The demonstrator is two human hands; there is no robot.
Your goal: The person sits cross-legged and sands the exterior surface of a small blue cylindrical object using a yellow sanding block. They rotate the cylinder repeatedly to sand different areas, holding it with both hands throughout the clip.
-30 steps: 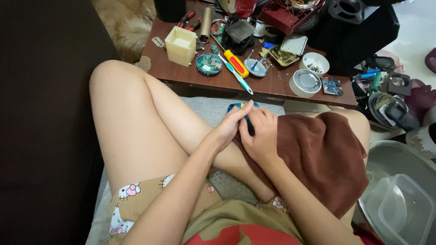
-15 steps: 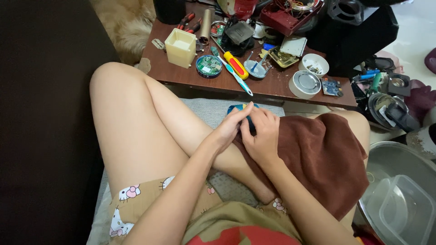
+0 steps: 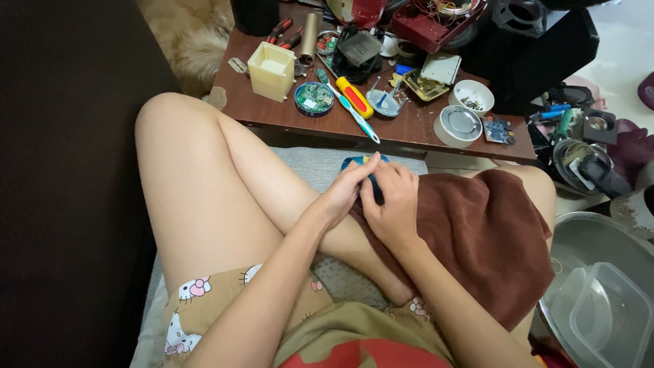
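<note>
Both hands: left hand [image 3: 344, 194] and right hand [image 3: 392, 204] closed together around a small blue object [image 3: 360, 162], fingers curled on it; mostly hidden, only its blue top edge shows
Change: little since a second ago; the hands stay in the same spot over the lap, right fingers shifted slightly on the object, grip looks a bit tighter
Reading: likely fine fiddling on the object, not a move or put-down
Object place: held at the knees, above the brown towel [image 3: 484, 238] on the right leg, just short of the tabletop [image 3: 409, 129] edge
Nearby on the tabletop: yellow-red screwdriver [image 3: 354, 97], toothbrush [image 3: 355, 117], round green circuit board [image 3: 314, 98], cream square box [image 3: 271, 68], white tape roll [image 3: 458, 125]
Right side: clear plastic container [image 3: 606, 317] in a metal basin [image 3: 586, 235]
</note>
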